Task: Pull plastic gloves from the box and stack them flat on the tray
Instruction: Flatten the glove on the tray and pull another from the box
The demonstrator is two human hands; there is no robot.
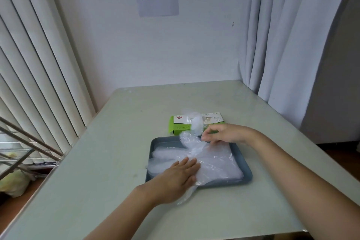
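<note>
Person, parts in view:
- Left hand, at the near left corner of the tray: bare, uncovered to the wrist.
- Left forearm, on the near side of the tray: bare along its whole visible length, down to the bottom edge of the view.
- Right hand, at the far edge of the tray: bare.
- Right forearm, right of the tray: bare up to the lower right corner of the view.
</note>
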